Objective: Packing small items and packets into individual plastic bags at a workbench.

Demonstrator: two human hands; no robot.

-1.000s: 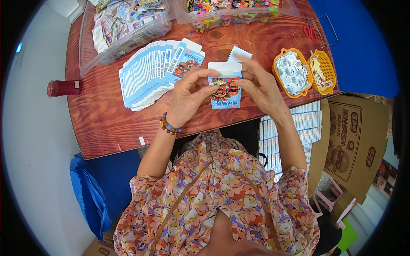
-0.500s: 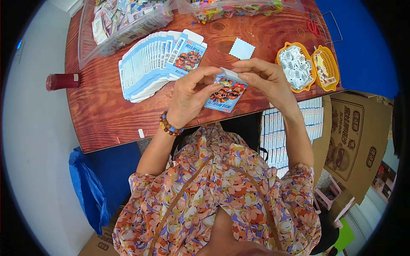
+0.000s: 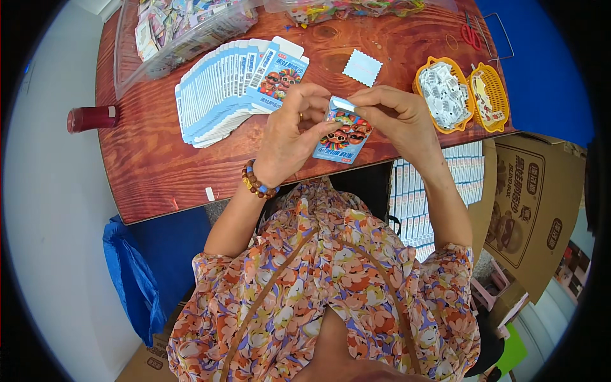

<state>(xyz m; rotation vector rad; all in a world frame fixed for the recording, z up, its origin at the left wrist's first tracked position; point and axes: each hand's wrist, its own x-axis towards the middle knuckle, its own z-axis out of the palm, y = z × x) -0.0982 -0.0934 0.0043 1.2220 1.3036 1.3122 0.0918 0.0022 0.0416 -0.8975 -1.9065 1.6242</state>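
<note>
A small light-blue printed carton (image 3: 341, 145) is held just above the near edge of the table. My left hand (image 3: 284, 137) grips its left side, thumb across the printed front and the other fingers curled behind. At the carton's top end, a white flap (image 3: 342, 104) is bent over. My right hand (image 3: 400, 121) pinches the top right corner by this flap, thumb and index finger close together. Whatever is inside the carton cannot be seen. Beyond my left hand lies a fanned row of flat, matching cartons (image 3: 213, 95).
Two yellow baskets, one (image 3: 417, 87) with white packets, one (image 3: 505, 95) with cut-outs, stand right. A scalloped pale card (image 3: 363, 68), red-handled scissors (image 3: 471, 37) and a dark red jar (image 3: 93, 119) lie about. Clear bins (image 3: 149, 67) stand behind; a brown cardboard box (image 3: 534, 210) is at right.
The flap at the carton's top has tilted over and shows more of its white face. Both hands have shifted slightly away from me with the carton.
</note>
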